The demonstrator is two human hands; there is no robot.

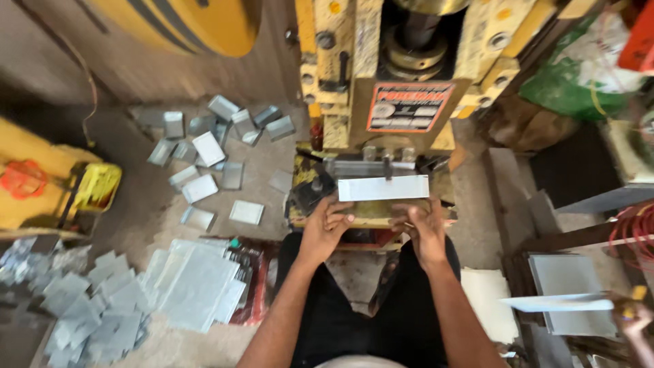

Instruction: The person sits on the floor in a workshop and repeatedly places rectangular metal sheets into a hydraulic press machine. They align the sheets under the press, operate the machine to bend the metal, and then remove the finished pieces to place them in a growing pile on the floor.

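A person is sitting at a yellow power press [395, 82], seen from above by a camera on their head. Both bare hands are reaching forward to the press bed [368, 212], which is lying just beyond the person's knees.

A pale rectangular sheet-metal blank [383, 188] is lying flat across the bed, directly under the dark ram [417, 34] of the press and in front of a grey guide bar [368, 167]. The left hand [325, 226] is resting at the blank's near left corner, fingers loosely curled and touching its near edge rather than closing around it. The right hand [422, 223] is sitting at the near right corner, fingers bent downward against the bed; I cannot tell whether it is pinching the blank or only steadying it.

On the floor to the left of the press, small bent metal pieces [211, 146] are lying scattered. Nearer and further left, a stack of flat sheets [197, 283] and a heap of smaller cut pieces [82, 307] are lying together. A second yellow machine [54, 184] is standing at the far left.

To the right, more flat sheets [569, 286] are resting on a low stand. At the near right corner, another person's hand [633, 317] is holding 1 long thin sheet [555, 303], well apart from the press.
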